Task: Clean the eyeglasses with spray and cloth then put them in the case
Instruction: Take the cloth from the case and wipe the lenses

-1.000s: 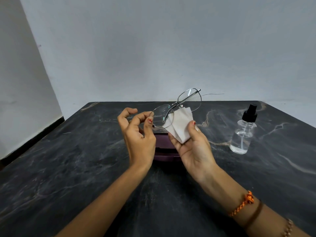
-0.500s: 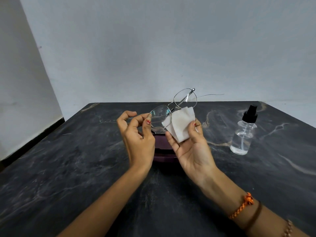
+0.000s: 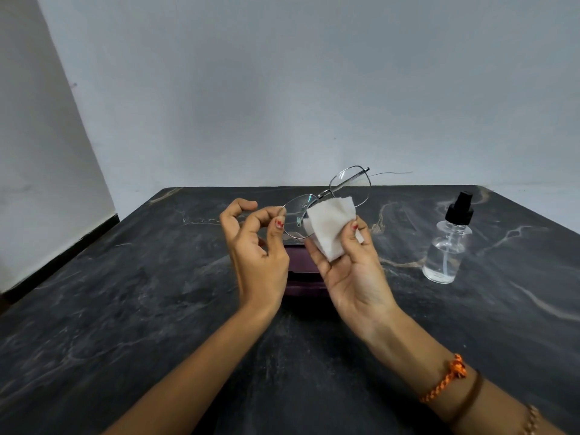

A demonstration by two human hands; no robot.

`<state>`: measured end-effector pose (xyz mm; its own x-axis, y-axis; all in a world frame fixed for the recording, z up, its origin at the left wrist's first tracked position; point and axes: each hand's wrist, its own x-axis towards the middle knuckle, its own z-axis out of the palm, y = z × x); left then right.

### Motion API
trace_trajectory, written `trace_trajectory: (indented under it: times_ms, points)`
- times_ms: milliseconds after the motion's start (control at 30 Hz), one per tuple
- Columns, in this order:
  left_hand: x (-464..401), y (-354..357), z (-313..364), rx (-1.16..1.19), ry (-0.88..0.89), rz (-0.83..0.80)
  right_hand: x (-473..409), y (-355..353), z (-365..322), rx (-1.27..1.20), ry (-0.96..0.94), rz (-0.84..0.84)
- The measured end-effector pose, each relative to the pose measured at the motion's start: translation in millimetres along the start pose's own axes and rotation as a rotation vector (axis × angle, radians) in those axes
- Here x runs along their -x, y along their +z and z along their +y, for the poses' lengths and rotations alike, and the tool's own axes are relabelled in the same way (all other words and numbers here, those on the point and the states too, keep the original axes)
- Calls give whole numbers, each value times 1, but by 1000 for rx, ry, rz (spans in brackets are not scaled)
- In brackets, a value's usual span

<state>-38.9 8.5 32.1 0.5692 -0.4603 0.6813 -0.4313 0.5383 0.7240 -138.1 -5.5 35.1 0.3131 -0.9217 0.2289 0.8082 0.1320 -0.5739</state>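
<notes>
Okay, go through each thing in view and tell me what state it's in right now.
eyeglasses: unfolded, held above the table, not in the case
cloth: folded, against the lens
left hand: pinches the frame rim
right hand: grips the cloth
case: on the table, mostly hidden
spray bottle: upright, cap on, partly full

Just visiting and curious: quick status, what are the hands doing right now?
Left hand pinches thin metal-framed eyeglasses by the rim. Right hand holds folded white cloth against the lens. Dark purple case below, clear spray bottle aside; nothing blocking.
</notes>
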Motion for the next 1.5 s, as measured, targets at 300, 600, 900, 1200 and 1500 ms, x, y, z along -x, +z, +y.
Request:
trace_trajectory:
  times_ms: [300, 600, 900, 1200, 1500]
  points:
    - [5, 1, 4, 1, 67, -55, 2, 1, 3, 64, -53, 71]
    - [5, 1, 5, 8, 63, -45, 1, -3, 5, 267, -148, 236]
    - [7, 2, 4, 4, 92, -59, 2, 1, -1, 129, -167, 245]
    - [9, 2, 5, 0, 126, -89, 6, 3, 2, 231, -68, 130]
    - [8, 2, 7, 21, 195, -183, 0, 7, -9, -15, -2, 147]
